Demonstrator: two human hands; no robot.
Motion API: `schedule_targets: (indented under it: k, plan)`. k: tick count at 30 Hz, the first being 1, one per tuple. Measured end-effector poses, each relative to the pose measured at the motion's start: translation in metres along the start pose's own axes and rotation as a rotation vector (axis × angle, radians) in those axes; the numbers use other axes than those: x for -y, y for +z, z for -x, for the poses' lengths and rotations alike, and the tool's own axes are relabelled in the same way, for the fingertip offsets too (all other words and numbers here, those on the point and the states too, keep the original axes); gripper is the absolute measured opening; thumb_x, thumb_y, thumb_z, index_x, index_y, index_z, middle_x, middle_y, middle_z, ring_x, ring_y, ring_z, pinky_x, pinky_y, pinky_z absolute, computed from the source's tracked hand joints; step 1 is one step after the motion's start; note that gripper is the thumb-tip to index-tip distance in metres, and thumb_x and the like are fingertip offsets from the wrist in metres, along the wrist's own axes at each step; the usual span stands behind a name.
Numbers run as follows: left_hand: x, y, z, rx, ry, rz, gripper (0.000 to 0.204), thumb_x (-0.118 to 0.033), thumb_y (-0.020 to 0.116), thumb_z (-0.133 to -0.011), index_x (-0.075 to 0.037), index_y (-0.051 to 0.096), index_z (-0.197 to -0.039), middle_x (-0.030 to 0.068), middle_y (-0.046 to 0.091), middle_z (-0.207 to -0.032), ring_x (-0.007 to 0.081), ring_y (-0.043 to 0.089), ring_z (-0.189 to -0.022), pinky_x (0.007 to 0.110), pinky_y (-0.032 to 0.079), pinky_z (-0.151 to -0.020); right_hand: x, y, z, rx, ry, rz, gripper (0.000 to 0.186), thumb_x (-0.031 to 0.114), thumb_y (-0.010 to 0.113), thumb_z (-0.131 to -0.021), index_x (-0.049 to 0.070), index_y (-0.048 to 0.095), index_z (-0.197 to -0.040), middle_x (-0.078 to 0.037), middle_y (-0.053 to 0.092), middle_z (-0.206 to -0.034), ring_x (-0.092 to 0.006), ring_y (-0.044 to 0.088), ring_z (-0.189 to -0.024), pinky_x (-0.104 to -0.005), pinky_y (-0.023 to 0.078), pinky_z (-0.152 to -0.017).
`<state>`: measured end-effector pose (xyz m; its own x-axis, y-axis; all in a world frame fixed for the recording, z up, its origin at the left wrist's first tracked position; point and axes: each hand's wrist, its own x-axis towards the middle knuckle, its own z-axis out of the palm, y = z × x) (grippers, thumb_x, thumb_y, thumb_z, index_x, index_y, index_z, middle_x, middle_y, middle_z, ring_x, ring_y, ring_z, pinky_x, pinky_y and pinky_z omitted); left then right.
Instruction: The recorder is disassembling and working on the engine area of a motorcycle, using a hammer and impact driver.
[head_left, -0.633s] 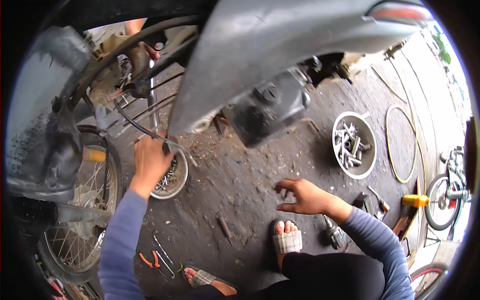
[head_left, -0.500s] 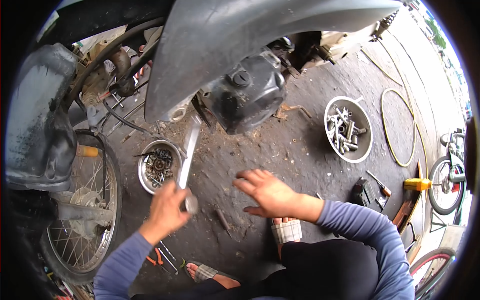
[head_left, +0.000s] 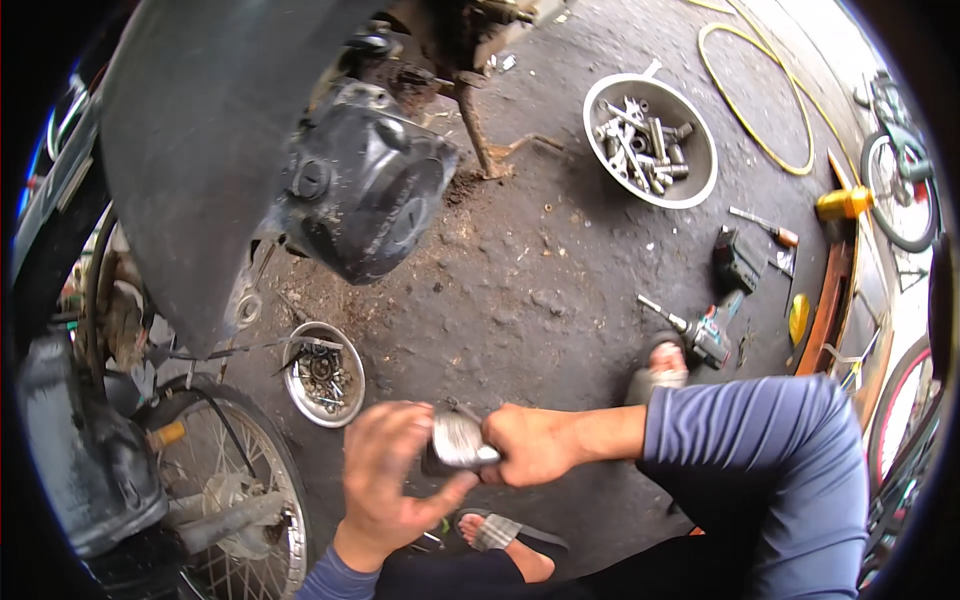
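My right hand (head_left: 527,445) is closed around a silvery metal piece (head_left: 460,441); a blunt, shiny end sticks out to the left of the fist. Its kind is unclear because it is foreshortened and blurred. Just left of that end is my left hand (head_left: 385,485), fingers spread and thumb reaching under the piece. Whether the left fingers touch the metal cannot be made out. Beyond the hands, a small metal bowl (head_left: 360,392) holds bolts and small parts. The dark engine cover (head_left: 375,190) of a partly stripped motorcycle lies ahead.
A larger metal bowl (head_left: 708,165) of sockets and wrenches stands far right. A cordless drill (head_left: 712,335), a black battery pack (head_left: 738,262) and a screwdriver (head_left: 765,227) lie nearer. At left is a spoked wheel (head_left: 285,455); a yellow hose (head_left: 705,55) curls at the far right.
The silvery metal piece, beside my left hand before, is now in my right hand. The left hand has opened, and the right has closed. The view has shifted right.
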<state>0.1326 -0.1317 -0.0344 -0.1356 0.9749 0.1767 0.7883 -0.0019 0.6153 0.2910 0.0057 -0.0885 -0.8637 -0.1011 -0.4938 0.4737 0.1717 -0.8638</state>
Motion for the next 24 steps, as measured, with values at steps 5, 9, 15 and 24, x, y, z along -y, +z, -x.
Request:
schedule_targets:
  k: [5,9,15,24]
  plan:
    - [0.031,0.031,-0.016,-0.395,-0.578,0.512,0.037,-0.021,0.061,-0.091,-0.005,0.051,-0.123,0.0109,0.056,-0.122,0.0217,0.054,-0.116,0.035,0.043,-0.096,-0.032,0.039,-0.071,-0.775,0.141,-0.603,0.035,0.027,0.068,-0.083,0.0,0.064,-0.105,-0.015,0.065,-0.075,-0.0214,0.063,-0.062,-0.04,0.05,-0.06]
    - [0.061,0.039,-0.028,-0.445,-0.574,0.822,0.034,-0.029,0.053,-0.097,-0.006,0.053,-0.122,0.0102,0.057,-0.122,0.0216,0.054,-0.115,0.037,0.044,-0.095,-0.033,0.016,-0.126,-1.162,-0.129,-0.887,0.03,0.019,0.067,-0.084,-0.003,0.062,-0.104,-0.01,0.065,-0.079,-0.0136,0.057,-0.071,-0.0352,0.049,-0.066]
    - [0.064,0.036,-0.021,-0.525,-0.522,0.749,0.034,-0.032,0.045,-0.101,-0.005,0.053,-0.119,0.0099,0.055,-0.122,0.022,0.052,-0.113,0.038,0.045,-0.093,-0.018,-0.034,-0.169,-1.429,-0.482,-1.316,0.02,0.019,0.065,-0.091,0.001,0.055,-0.092,0.001,0.05,-0.06,-0.0092,0.047,-0.045,-0.0281,0.04,-0.04]
    - [0.043,0.047,-0.03,-0.576,-0.396,0.709,0.032,-0.03,0.042,-0.1,-0.005,0.05,-0.119,0.0137,0.052,-0.124,0.0228,0.05,-0.116,0.039,0.043,-0.095,-0.019,-0.061,-0.186,-1.849,-0.665,-1.033,0.02,0.019,0.062,-0.092,0.005,0.053,-0.081,0.001,0.048,-0.058,-0.0082,0.044,-0.041,-0.0259,0.036,-0.037]
